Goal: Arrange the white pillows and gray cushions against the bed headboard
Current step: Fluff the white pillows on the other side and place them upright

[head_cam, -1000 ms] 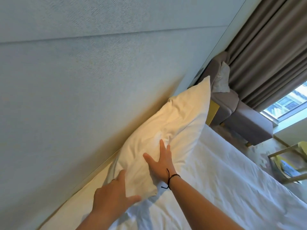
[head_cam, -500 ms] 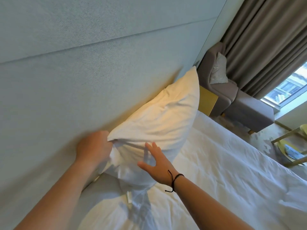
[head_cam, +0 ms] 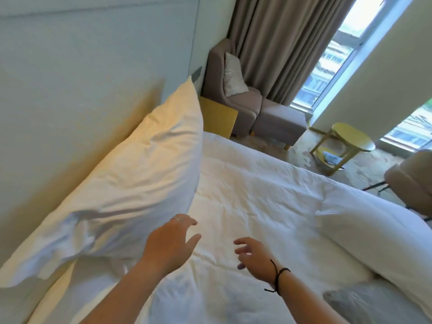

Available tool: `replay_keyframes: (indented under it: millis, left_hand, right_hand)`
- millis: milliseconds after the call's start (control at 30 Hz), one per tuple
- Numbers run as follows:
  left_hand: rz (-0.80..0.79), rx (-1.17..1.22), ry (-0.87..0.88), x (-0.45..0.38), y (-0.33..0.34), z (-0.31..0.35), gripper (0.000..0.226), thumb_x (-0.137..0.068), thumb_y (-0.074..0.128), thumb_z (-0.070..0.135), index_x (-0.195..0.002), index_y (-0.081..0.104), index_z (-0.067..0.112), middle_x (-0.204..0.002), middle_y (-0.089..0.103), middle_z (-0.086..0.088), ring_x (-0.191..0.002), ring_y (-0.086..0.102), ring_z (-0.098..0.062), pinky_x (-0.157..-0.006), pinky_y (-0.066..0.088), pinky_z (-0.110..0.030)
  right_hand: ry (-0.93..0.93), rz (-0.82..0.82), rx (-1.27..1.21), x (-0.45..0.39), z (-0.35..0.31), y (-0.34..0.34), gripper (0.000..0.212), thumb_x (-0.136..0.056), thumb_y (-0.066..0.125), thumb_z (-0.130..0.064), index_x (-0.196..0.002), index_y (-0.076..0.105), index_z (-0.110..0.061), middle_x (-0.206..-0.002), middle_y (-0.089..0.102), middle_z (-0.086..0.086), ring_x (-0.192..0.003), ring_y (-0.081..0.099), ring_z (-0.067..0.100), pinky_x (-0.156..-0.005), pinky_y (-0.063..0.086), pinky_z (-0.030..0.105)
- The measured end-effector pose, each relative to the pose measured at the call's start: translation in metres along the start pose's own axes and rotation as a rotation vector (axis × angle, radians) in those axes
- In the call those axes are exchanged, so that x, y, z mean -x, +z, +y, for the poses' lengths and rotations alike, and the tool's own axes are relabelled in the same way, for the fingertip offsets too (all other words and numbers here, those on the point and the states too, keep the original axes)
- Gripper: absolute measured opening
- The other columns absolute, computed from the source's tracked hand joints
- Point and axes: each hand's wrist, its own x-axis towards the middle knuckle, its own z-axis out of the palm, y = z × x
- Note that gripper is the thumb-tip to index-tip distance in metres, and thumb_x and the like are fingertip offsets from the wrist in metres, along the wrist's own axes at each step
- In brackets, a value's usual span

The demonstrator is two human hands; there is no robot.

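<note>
A white pillow [head_cam: 140,183] stands on edge against the pale headboard [head_cam: 81,85], leaning back on it, just left of and beyond the left hand [head_cam: 171,242]. That hand hovers over the white duvet [head_cam: 252,202] with fingers spread and loose, holding nothing, close to the pillow's lower edge; whether it touches cannot be told. The right hand [head_cam: 256,259], a black cord at its wrist, hangs beside it with fingers loosely curled, gripping nothing. Right of that hand a second white pillow [head_cam: 378,242] lies flat on the bed, and nearer, a gray cushion [head_cam: 364,305]. Beyond the hands, a gray armchair [head_cam: 236,94] stands by the curtain [head_cam: 287,40].
</note>
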Motion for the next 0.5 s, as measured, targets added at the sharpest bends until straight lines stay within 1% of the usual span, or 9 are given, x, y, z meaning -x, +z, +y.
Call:
replay_keyframes:
  millis: [67,100,133,200,233,300,400,433,500]
  left_hand:
    - [-0.105,0.104,-0.035,0.002,0.03,0.03,0.03,-0.084,0.053,0.06,-0.108,0.061,0.044,-0.097,0.065,0.027,-0.09,0.062,-0.002,-0.079,0.048,-0.031]
    - [-0.132,0.136,-0.068,0.005,0.038,0.032,0.024,-0.084,0.053,0.06,-0.102,0.061,0.045,-0.087,0.065,0.029,-0.084,0.06,0.0,-0.076,0.047,-0.031]
    - [-0.163,0.142,-0.07,0.006,0.051,0.045,0.018,-0.085,0.054,0.058,-0.095,0.061,0.046,-0.082,0.064,0.028,-0.082,0.059,0.002,-0.074,0.047,-0.03]
    - [-0.229,0.114,-0.066,0.01,0.08,0.075,0.008,-0.086,0.055,0.054,-0.082,0.058,0.047,-0.081,0.064,0.026,-0.081,0.059,0.002,-0.076,0.05,-0.03]
    - [-0.263,0.096,-0.076,0.014,0.093,0.09,0.01,-0.087,0.056,0.052,-0.078,0.057,0.047,-0.08,0.064,0.025,-0.081,0.059,0.002,-0.077,0.051,-0.031]
    - [-0.298,0.046,-0.09,0.021,0.12,0.121,0.011,-0.086,0.057,0.051,-0.076,0.059,0.047,-0.079,0.065,0.026,-0.081,0.058,0.005,-0.076,0.052,-0.031]
    - [-0.292,0.01,-0.127,0.037,0.157,0.164,0.01,-0.085,0.059,0.051,-0.076,0.064,0.047,-0.078,0.066,0.028,-0.078,0.058,0.007,-0.069,0.048,-0.028]
    - [-0.292,0.007,-0.135,0.041,0.173,0.185,0.01,-0.084,0.061,0.05,-0.075,0.065,0.047,-0.078,0.066,0.029,-0.078,0.058,0.008,-0.068,0.047,-0.028]
    - [-0.3,0.007,-0.154,0.048,0.201,0.222,0.011,-0.085,0.062,0.046,-0.074,0.065,0.047,-0.078,0.067,0.028,-0.078,0.059,0.006,-0.071,0.049,-0.029]
  right_hand:
    - [0.055,0.027,-0.058,0.02,0.041,-0.02,0.036,-0.091,0.044,-0.007,-0.116,0.058,-0.03,-0.112,0.064,-0.004,-0.075,0.072,0.01,-0.069,0.056,0.025]
    - [0.064,0.043,-0.08,0.023,0.052,-0.021,0.036,-0.091,0.043,-0.007,-0.116,0.058,-0.029,-0.109,0.064,-0.005,-0.075,0.072,0.009,-0.066,0.055,0.023]
    - [0.09,0.073,-0.116,0.029,0.075,-0.029,0.037,-0.091,0.042,-0.007,-0.116,0.058,-0.028,-0.108,0.065,-0.006,-0.076,0.072,0.009,-0.066,0.054,0.022]
    - [0.142,0.122,-0.194,0.043,0.123,-0.045,0.038,-0.092,0.04,-0.006,-0.119,0.057,-0.025,-0.105,0.067,-0.005,-0.078,0.071,0.01,-0.066,0.054,0.022]
    - [0.173,0.147,-0.229,0.048,0.147,-0.053,0.038,-0.093,0.039,-0.006,-0.122,0.057,-0.022,-0.104,0.068,-0.003,-0.079,0.071,0.01,-0.064,0.053,0.02]
    - [0.21,0.201,-0.299,0.055,0.199,-0.069,0.034,-0.094,0.043,-0.008,-0.124,0.057,-0.018,-0.1,0.069,0.0,-0.078,0.07,0.011,-0.058,0.05,0.016]
    - [0.218,0.301,-0.37,0.06,0.266,-0.096,0.031,-0.095,0.049,-0.014,-0.124,0.056,-0.021,-0.097,0.068,0.0,-0.076,0.067,0.013,-0.063,0.054,0.023]
    - [0.222,0.317,-0.394,0.061,0.293,-0.109,0.031,-0.095,0.05,-0.016,-0.125,0.056,-0.022,-0.096,0.068,-0.001,-0.072,0.065,0.012,-0.061,0.053,0.024]
    - [0.218,0.34,-0.427,0.06,0.334,-0.13,0.033,-0.094,0.052,-0.02,-0.126,0.055,-0.024,-0.094,0.066,-0.006,-0.067,0.061,0.007,-0.055,0.047,0.02]
